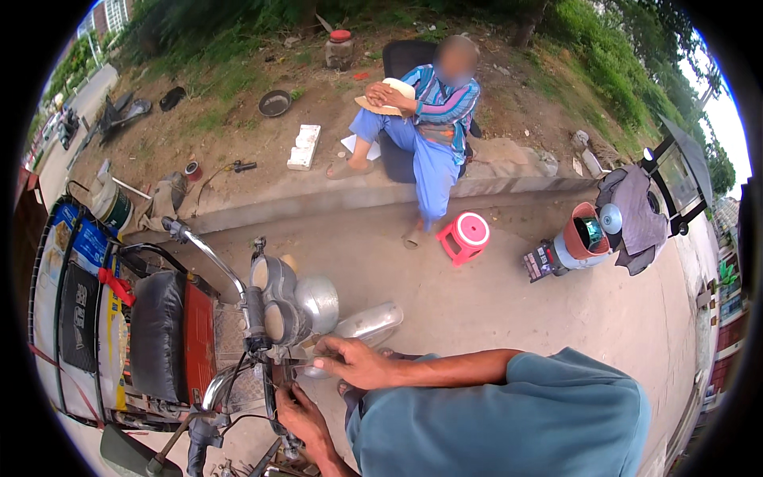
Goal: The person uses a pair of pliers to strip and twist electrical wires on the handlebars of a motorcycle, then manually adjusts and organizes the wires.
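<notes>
A cargo tricycle stands at the left with its handlebar (253, 310), round gauges (274, 306) and silver headlamp (318, 304). Just behind the headlamp, my right hand (354, 362) reaches across with bent, pinching fingers. Below it, my left hand (304, 420) is closed close to the handlebar's middle, among dark cables and metal parts. What either set of fingertips holds is too small or too hidden to make out. The silver front mudguard (369, 320) shows beyond my right hand.
A seated person (437, 103) holds a straw hat (389, 95) on the kerb. Near them stands a pink-and-white stool (465, 237). A reddish bucket (586, 230) sits by another vehicle at right. The tricycle's black seat (157, 334) and mirror (135, 453) are at left.
</notes>
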